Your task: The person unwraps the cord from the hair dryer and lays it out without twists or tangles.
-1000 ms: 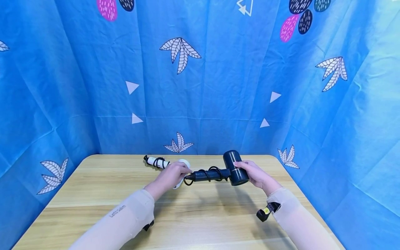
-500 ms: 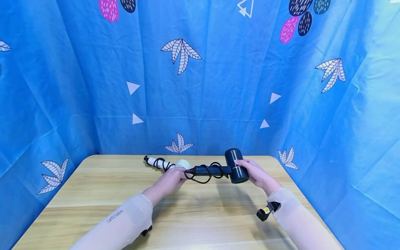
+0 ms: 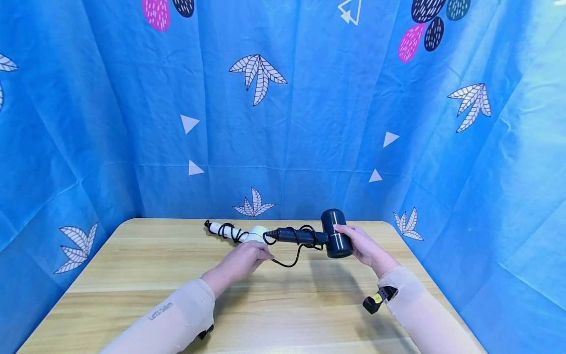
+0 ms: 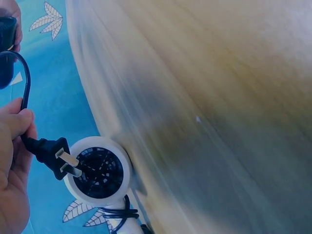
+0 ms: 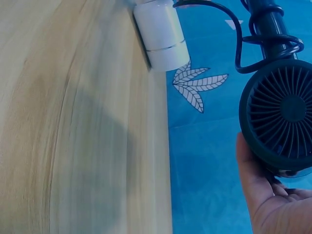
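Observation:
A dark hair dryer (image 3: 332, 235) is held above the table by my right hand (image 3: 361, 246), which grips its barrel. Its handle points left, with part of the black cord (image 3: 289, 266) still wound round it. Near the handle's end, my left hand (image 3: 242, 259) pinches the cord just behind its two-pin plug (image 4: 51, 155). The plug shows clearly only in the left wrist view. A white hair dryer (image 3: 256, 233) lies on the table behind my left hand, its own black cord coiled round its handle. The right wrist view shows the dark dryer's round grille (image 5: 292, 108).
The wooden table (image 3: 146, 275) has its far edge against a blue patterned cloth (image 3: 283, 123), which also hangs at both sides. Small black wrist cameras (image 3: 372, 304) are strapped under the sleeves.
My left hand has moved toward me and away from the dark dryer's handle end, drawing a loop of cord loose. The right hand has hardly moved, and more of the white dryer shows.

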The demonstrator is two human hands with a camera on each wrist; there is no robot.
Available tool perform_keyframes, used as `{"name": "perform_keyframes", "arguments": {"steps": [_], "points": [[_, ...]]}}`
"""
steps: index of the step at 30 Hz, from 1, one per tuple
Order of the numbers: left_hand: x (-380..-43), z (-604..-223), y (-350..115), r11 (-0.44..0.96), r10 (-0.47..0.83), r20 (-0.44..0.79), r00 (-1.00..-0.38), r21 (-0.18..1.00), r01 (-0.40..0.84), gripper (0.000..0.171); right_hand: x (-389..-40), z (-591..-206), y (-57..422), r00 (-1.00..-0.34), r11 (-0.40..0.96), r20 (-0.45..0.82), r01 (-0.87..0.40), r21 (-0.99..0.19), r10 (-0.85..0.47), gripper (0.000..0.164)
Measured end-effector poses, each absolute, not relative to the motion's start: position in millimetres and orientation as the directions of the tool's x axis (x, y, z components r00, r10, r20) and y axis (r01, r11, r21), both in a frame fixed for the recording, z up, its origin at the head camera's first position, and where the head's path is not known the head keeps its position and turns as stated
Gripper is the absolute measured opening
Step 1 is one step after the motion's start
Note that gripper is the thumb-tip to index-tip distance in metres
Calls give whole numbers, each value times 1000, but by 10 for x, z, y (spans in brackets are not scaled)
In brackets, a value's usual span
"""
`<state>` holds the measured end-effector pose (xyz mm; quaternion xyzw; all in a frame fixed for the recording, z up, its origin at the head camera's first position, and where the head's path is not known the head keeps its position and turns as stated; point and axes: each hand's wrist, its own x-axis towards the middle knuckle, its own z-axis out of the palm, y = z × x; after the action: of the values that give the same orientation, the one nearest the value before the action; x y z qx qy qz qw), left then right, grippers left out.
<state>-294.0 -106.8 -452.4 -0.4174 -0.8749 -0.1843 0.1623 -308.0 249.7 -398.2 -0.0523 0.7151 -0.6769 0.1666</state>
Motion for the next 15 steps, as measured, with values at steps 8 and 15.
{"name": "perform_keyframes", "arguments": {"steps": [8,15], "points": [[-2857,-4445,-1040,559,704,444,-554,134,818,19,-3102,-4026,2503,-955,52,-166,158,-986,-247,69],[-2791,-4374,-1031,528,723,462,-514,111,842,22,-3123,-4049,2490,-965,49,-168,161,-986,-199,73]]}}
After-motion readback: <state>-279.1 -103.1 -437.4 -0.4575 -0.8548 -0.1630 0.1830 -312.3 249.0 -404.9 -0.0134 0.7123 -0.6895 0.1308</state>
